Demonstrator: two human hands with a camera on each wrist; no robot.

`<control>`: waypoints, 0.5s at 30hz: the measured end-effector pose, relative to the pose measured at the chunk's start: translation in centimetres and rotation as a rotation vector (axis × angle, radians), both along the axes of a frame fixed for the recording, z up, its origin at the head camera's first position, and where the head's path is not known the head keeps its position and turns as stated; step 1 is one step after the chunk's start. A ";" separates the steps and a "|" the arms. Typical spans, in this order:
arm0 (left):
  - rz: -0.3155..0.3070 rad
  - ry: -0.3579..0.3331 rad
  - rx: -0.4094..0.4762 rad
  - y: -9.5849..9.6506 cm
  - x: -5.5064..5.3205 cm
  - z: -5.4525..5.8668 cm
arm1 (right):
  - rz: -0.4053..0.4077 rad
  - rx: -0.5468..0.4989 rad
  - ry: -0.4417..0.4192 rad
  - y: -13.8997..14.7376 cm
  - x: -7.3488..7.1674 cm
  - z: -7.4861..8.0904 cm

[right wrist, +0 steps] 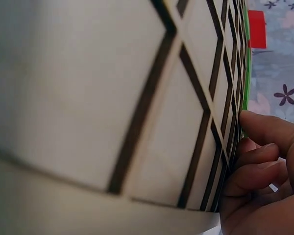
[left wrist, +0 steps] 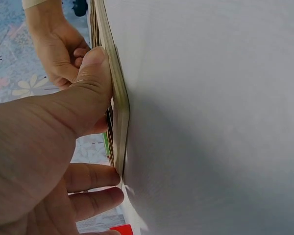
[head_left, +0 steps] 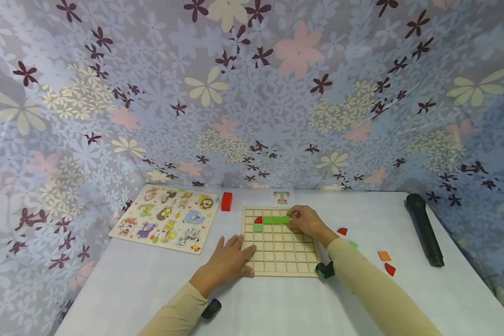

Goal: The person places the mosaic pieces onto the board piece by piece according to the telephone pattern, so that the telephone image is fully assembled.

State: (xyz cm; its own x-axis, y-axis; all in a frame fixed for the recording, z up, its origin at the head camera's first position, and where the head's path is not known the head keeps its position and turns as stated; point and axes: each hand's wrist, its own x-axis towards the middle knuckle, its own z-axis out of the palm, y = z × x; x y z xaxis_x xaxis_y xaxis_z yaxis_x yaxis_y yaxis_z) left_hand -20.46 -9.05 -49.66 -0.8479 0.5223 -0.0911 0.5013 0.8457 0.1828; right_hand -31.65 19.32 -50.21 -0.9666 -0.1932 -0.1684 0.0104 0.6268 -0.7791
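Note:
A wooden grid board [head_left: 277,256] lies on the table, its upper row holding a red quarter-circle tile [head_left: 258,220] and several green square tiles [head_left: 271,220]. One pale green tile [head_left: 258,227] sits just below the red one. My left hand [head_left: 228,261] rests at the board's front left corner, fingers spread; the left wrist view shows the thumb [left wrist: 94,61] and fingertips against the wooden edge. At the right end of the green row, my right hand [head_left: 304,221] pinches a green square tile [head_left: 285,219] at its cell. The curled fingers partly hide that tile.
Behind the board lies a pattern card [head_left: 282,197]. A red block [head_left: 226,201] and an animal puzzle board [head_left: 168,217] are at left. Loose red tiles [head_left: 389,269], an orange square [head_left: 384,255] and a green tile [head_left: 353,244] lie right, near a black cylindrical object [head_left: 424,228].

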 end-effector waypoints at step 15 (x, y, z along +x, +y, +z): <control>-0.004 0.005 0.008 0.0 0.0 0.0 | 0.007 -0.009 0.017 0.6 0.4 0.1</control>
